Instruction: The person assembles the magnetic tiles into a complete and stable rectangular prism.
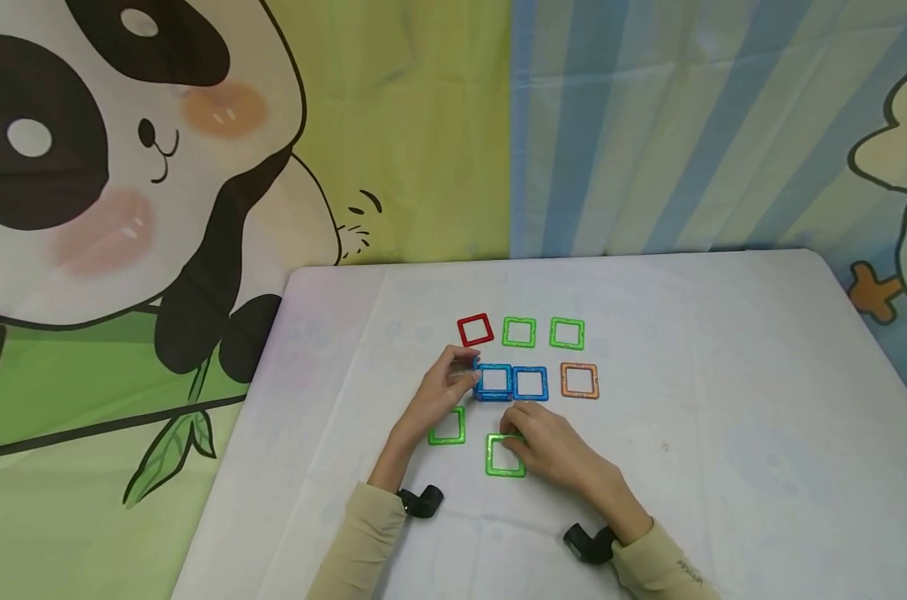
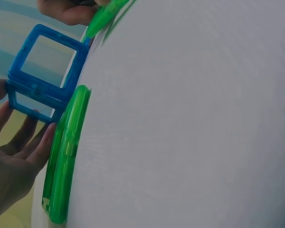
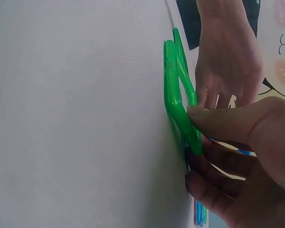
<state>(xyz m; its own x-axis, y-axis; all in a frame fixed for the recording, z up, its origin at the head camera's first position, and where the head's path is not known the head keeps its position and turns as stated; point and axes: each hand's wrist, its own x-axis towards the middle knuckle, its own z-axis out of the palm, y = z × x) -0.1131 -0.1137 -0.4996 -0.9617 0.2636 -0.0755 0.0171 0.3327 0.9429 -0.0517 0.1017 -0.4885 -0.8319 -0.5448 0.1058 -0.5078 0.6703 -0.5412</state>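
Note:
My left hand (image 1: 444,392) holds blue square magnetic tiles (image 1: 494,367) at their left side, thumb on one face and fingers behind. In the left wrist view these blue tiles (image 2: 23,51) stand joined at an angle. Another blue tile (image 1: 546,383) lies against their right side. Nearer the front, my right hand (image 1: 554,446) pinches a green square tile (image 1: 506,473) between thumb and fingers. That green tile (image 3: 171,80) is tilted, one edge close over the table in the right wrist view. A second green tile (image 1: 462,425) lies flat beside my left wrist.
Behind the blue tiles lie a red tile (image 1: 462,333) and two green tiles, one in the middle (image 1: 519,319) and one at right (image 1: 567,321). An orange tile (image 1: 578,365) lies to the right. A white cloth covers the table (image 1: 724,417); a printed curtain (image 1: 423,125) hangs behind.

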